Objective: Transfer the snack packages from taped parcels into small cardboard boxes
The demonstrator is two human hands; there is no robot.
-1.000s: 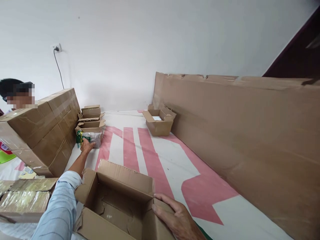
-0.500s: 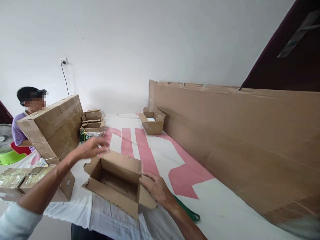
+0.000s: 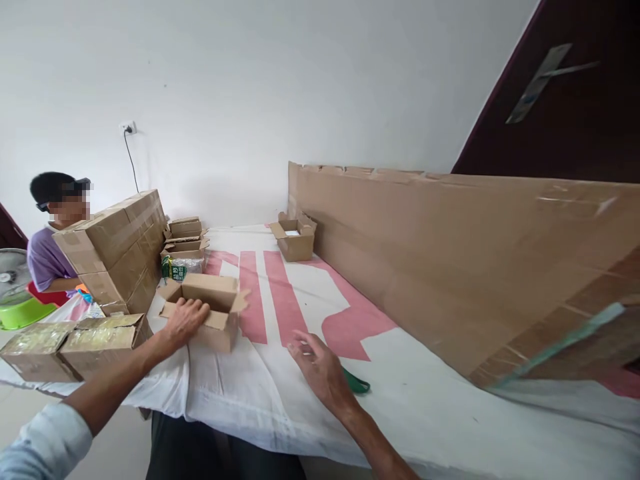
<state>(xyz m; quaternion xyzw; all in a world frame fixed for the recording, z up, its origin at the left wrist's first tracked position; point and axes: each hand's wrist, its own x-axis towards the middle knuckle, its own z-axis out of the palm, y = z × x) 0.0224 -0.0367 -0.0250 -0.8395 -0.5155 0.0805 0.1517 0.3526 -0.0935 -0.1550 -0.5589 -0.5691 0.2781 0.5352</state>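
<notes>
An open cardboard box (image 3: 213,297) stands on the white-and-pink cloth (image 3: 280,300). My left hand (image 3: 186,321) lies on the box's near flap, fingers curled over its edge. My right hand (image 3: 320,367) hovers above the cloth to the right of the box, fingers spread, holding nothing. A green strap (image 3: 357,383) shows just behind that hand.
Stacked taped cartons (image 3: 117,247) stand at left, with small open boxes (image 3: 185,237) and a green-labelled packet (image 3: 181,268) behind. Another open box (image 3: 294,239) sits far back. A long cardboard sheet (image 3: 450,247) walls the right. Flat wrapped packs (image 3: 70,340) lie near left. A person (image 3: 50,247) sits beyond the cartons.
My right hand let go of the open box and drew back to the right. My left hand came down onto the box, which now stands farther away on the cloth.
</notes>
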